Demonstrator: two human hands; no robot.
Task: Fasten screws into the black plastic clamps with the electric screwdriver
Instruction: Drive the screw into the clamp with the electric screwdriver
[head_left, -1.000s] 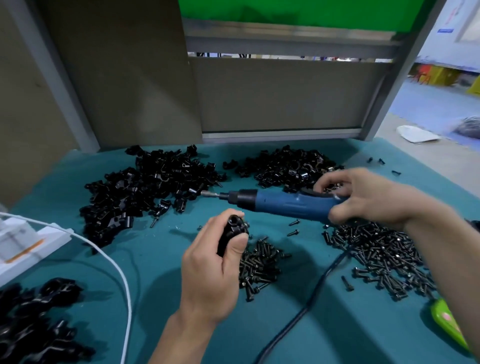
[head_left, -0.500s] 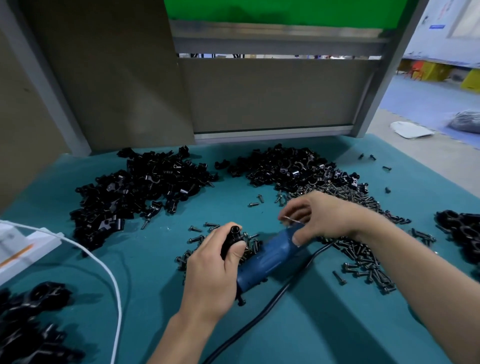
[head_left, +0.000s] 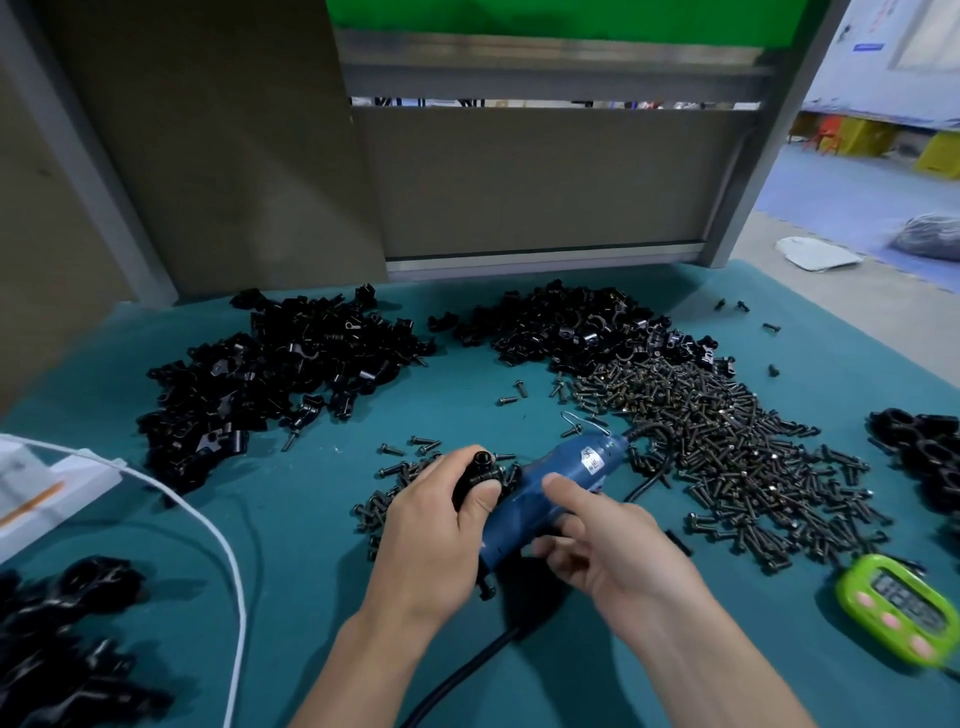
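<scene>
Hundreds of loose screws (head_left: 727, 447) and two heaps of black clamps (head_left: 270, 374) lie on our table (head_left: 311, 545), so we judge most of the fastening is left. Our left hand (head_left: 436, 545) grips one clamp (head_left: 478, 478). Just beside it, our right hand (head_left: 613, 556) curls round the electric screwdriver (head_left: 587, 462), whose tip is hidden. We see no screw in this clamp yet.

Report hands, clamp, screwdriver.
Left hand grips clamp. Right hand curled round screwdriver. Loose screws scattered beside both.
</scene>
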